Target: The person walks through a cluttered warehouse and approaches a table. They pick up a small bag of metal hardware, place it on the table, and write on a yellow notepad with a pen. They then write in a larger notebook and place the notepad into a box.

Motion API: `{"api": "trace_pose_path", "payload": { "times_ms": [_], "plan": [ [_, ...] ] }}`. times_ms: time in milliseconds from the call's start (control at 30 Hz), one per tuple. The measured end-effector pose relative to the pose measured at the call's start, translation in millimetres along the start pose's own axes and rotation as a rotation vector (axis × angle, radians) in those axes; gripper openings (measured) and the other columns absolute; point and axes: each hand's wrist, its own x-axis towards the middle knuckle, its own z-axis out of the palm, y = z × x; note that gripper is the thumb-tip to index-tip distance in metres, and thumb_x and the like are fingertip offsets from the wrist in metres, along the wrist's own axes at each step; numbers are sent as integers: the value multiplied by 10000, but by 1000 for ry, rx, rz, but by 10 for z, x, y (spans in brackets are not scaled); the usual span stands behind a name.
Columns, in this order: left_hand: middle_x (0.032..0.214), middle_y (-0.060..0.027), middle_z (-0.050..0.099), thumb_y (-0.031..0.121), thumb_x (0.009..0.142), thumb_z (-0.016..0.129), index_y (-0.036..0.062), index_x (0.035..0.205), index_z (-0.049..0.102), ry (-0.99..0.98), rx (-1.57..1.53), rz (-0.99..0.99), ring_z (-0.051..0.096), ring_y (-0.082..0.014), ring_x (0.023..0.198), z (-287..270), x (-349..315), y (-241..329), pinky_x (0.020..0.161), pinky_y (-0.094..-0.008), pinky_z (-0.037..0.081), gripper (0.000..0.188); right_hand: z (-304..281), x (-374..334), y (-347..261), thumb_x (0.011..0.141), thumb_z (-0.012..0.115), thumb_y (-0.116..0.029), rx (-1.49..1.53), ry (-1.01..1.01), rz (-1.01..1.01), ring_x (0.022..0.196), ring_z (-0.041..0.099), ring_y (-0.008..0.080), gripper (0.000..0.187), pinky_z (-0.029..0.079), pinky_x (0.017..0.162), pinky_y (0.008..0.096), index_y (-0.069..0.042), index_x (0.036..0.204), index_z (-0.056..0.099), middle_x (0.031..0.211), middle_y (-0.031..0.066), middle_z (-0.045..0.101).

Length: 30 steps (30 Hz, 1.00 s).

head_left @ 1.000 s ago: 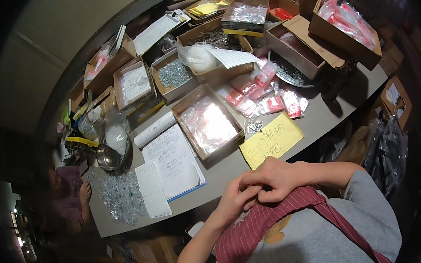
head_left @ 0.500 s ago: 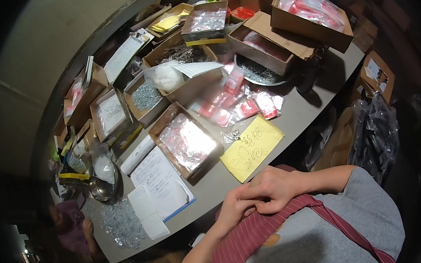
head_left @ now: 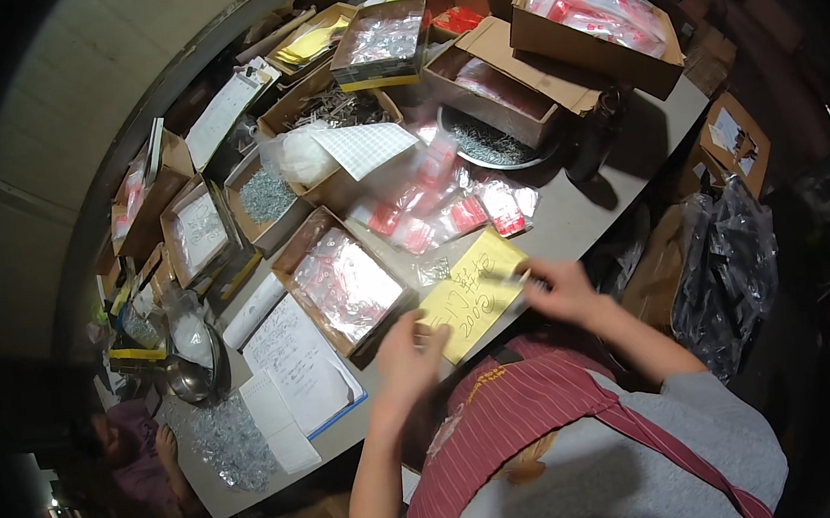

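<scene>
A yellow paper packet or sheet [head_left: 478, 305] with dark handwriting lies near the table's front edge, between my hands. My left hand [head_left: 409, 360] is at its left corner, thumb and forefinger apart; whether they touch the paper is unclear. At its right edge is my right hand [head_left: 566, 290], with fingers smeared by motion and a dark blurred streak beside them, so any grip is hidden. Just beyond the paper rests a small clear bag of metal parts [head_left: 432, 271]. To the left stands an open cardboard box [head_left: 317, 329] full of clear packets.
Red-and-clear packets [head_left: 465, 215] lie behind the paper, beside a round tray of small metal parts [head_left: 492, 146]. An open notebook [head_left: 295, 353] and loose clear packets [head_left: 234, 443] are on the left. Several cardboard boxes crowd the back. Another person [head_left: 141, 451] is at the far left.
My hands have come apart from their clasp in front of the apron and reached forward to either side of the yellow paper. The view has shifted slightly.
</scene>
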Motion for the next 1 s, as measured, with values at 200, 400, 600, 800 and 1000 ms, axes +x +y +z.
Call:
{"api": "trace_pose_path", "payload": {
  "times_ms": [200,400,600,800,1000],
  "plan": [
    [853,-201,675,359,906,620,-43,1042,617,-18,90,-183,654,-381,846,378,75,-623,749,-457,506,424,-500,597,994,915,573,-274,-273,242,164,1125,595,399,441,470,939,462,-2,1262,569,1235,235,610],
    [866,-225,674,301,918,581,2,926,610,265,142,-220,642,-429,822,793,169,-774,739,-480,505,301,95,818,714,849,607,-78,-165,226,-208,1126,569,402,368,468,961,440,17,1203,569,1224,223,591],
    [877,-201,675,167,912,579,38,963,670,448,76,36,658,-389,785,562,-219,-660,672,-448,519,166,938,952,175,875,635,-138,-55,-275,-389,1079,568,367,344,467,937,437,13,1180,583,1158,187,584],
    [868,-136,680,-34,757,624,72,1001,698,681,254,340,658,-325,747,-134,-430,-700,652,-374,533,276,1390,1047,46,805,624,-147,-363,-115,-524,969,543,332,220,440,844,438,-14,978,596,1028,149,570],
    [861,-138,671,-80,724,578,48,1008,691,772,230,454,658,-319,746,-904,-95,-871,667,-377,536,332,1395,1082,51,791,606,-132,-133,-190,-284,910,557,362,160,450,808,453,-20,903,586,928,179,587]
  ]
}}
